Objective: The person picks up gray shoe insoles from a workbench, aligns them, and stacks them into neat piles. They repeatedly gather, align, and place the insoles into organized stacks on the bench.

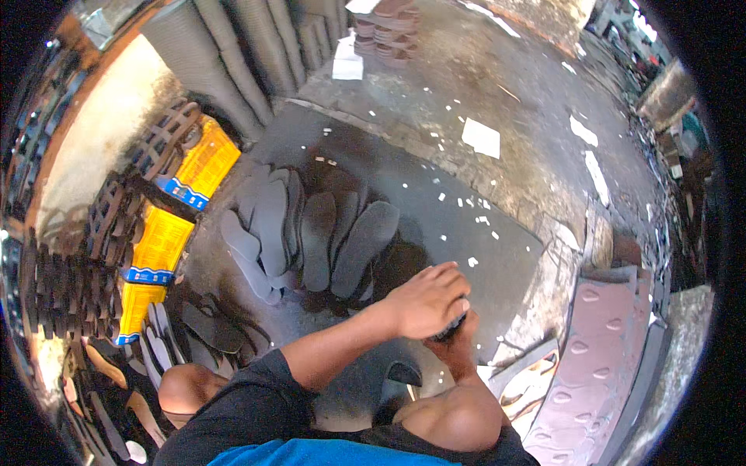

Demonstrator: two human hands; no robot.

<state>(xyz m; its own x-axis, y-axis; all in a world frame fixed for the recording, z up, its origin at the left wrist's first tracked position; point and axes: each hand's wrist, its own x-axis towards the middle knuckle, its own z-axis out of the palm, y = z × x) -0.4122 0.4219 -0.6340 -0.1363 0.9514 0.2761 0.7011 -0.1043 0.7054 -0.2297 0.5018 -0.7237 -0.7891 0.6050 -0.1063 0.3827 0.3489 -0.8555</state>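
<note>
My left hand (429,301) reaches across from the left, its fingers curled over the top of a small dark object (448,329). Just below it, my right hand (458,342) closes round the same object from the right. Most of the object is covered by my fingers, so its kind cannot be made out. Beyond my left forearm, several grey shoe soles (317,241) stand leaning together in a fan on a dark mat (497,248). Between my knees lies a dark curved piece (404,374) with a pale edge, partly hidden.
At left are yellow-and-blue packets (158,241) beside stacked dark straps and soles (66,287). Rolled grey sheets (203,66) stand at the back. On the right lies a brownish sheet (583,365) with raised oval marks. White scraps (482,138) dot the floor; brown soles (395,31) are stacked far off.
</note>
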